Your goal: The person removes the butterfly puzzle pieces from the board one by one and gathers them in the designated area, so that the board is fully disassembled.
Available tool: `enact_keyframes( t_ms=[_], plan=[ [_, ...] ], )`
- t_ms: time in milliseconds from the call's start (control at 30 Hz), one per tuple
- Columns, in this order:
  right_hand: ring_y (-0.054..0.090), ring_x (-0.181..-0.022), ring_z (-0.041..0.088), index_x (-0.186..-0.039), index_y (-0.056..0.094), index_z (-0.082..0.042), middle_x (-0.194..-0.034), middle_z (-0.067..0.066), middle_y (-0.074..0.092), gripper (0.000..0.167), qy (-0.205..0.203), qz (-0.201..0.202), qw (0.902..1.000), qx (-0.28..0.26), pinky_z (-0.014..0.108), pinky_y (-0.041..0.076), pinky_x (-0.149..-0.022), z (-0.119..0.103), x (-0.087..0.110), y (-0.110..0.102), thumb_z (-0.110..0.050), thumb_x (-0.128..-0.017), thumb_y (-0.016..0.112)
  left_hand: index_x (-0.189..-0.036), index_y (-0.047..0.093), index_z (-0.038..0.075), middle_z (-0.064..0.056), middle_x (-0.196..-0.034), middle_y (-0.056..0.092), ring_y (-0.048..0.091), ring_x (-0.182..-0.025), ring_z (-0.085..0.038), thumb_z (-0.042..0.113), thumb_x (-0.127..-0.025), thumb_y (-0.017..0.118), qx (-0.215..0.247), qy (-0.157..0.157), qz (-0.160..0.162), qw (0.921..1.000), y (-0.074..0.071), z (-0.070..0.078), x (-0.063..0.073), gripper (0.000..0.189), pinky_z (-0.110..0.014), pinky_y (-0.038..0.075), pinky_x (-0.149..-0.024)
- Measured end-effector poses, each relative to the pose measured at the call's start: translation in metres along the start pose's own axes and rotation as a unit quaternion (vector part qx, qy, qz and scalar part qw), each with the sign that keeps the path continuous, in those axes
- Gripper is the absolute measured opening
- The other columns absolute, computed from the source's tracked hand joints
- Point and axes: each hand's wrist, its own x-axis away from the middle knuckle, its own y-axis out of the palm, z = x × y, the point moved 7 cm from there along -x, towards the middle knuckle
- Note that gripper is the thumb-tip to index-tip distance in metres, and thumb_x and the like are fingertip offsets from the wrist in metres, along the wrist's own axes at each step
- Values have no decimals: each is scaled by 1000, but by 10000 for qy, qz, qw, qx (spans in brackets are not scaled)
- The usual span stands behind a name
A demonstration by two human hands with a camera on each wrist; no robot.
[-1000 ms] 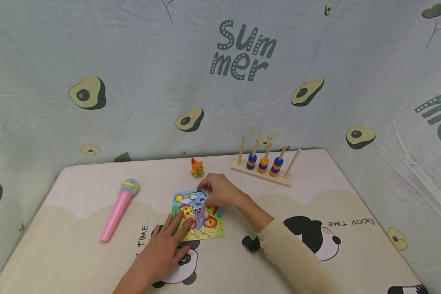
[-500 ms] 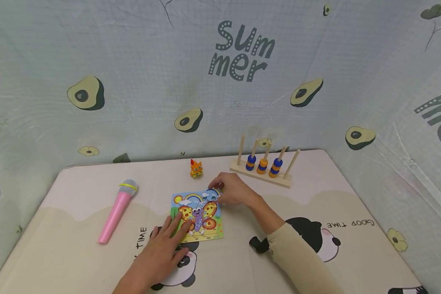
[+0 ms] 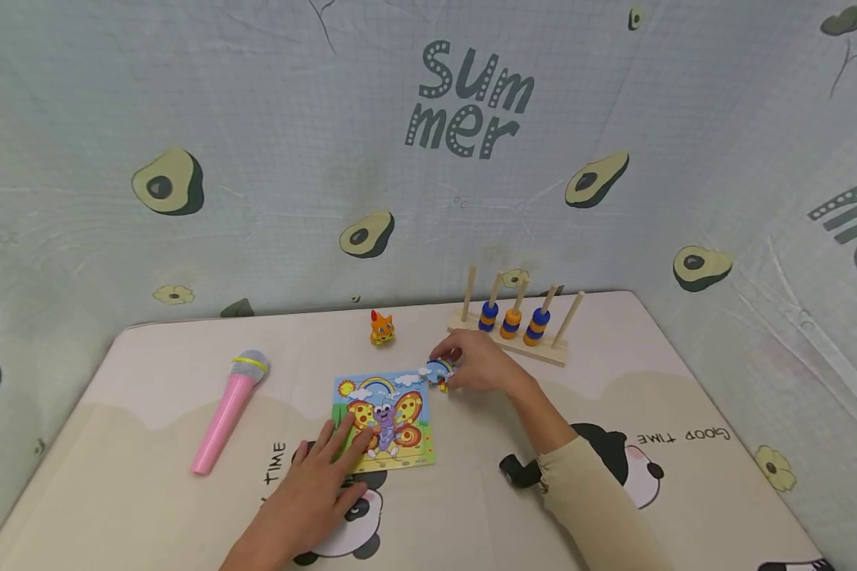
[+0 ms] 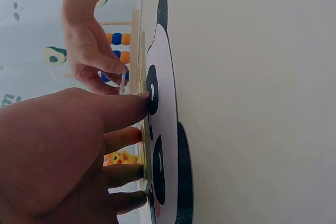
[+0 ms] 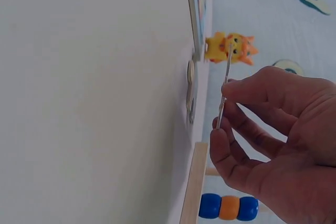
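Observation:
A square butterfly puzzle board, printed with a sun and rainbow, lies mid-table. My left hand rests on its lower left part with straight, spread fingers; in the left wrist view the fingertips touch the board's edge. Just past the board's upper right corner, my right hand pinches a thin blue puzzle piece with a rainbow on it. The right wrist view shows this piece edge-on between thumb and fingers, off the table.
A pink toy microphone lies to the left. An orange fox-like figure stands behind the board. At the back right is a wooden bead stacker with blue and orange beads, close behind my right hand. A printed cloth wall rises behind the table.
My right hand has moved right with the puzzle piece, from over the board's top to beyond its right corner, uncovering the printed sky. My left hand has stayed put.

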Motion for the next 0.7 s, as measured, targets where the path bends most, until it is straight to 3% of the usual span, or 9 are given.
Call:
enact_keyframes(
  t_ms=[300, 700],
  plan=[
    [66, -106, 21, -116, 79, -11, -115, 3, 73, 43, 129, 50, 9999, -9, 36, 56, -88, 14, 8, -9, 1, -75, 83, -161, 41, 22, -12, -173, 26, 22, -158, -48, 31, -99, 70, 42, 59, 99, 9999, 0, 1, 1, 69, -77, 23, -118],
    [65, -100, 22, -114, 80, -11, -110, 4, 72, 43, 228, 146, 9991, 322, 36, 55, -83, 26, 13, -16, 3, -73, 80, -161, 42, 22, -12, -173, 25, 21, -158, -48, 33, -100, 70, 41, 19, 65, 10000, -1, 0, 1, 69, -77, 23, -118]
  ],
)
